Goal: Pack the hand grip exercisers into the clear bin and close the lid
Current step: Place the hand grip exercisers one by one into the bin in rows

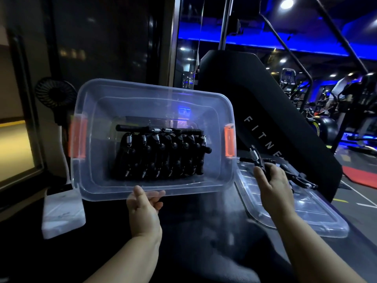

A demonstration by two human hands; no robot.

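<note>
Over the lid (306, 217) at our right, our right hand (273, 184) curled its fingers round one hand grip exerciser (255, 158). We judged it best to lift it clear of the loose exerciser (299, 178) nearby and slot it in upright. Our left hand (144, 209) pinched the near rim of the clear bin (142, 87), tilted toward us, which held a packed row of exercisers (159, 158).

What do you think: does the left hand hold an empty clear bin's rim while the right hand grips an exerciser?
Only "empty" is wrong: the head view shows a row of hand grip exercisers in the clear bin; the rest stands.
</note>
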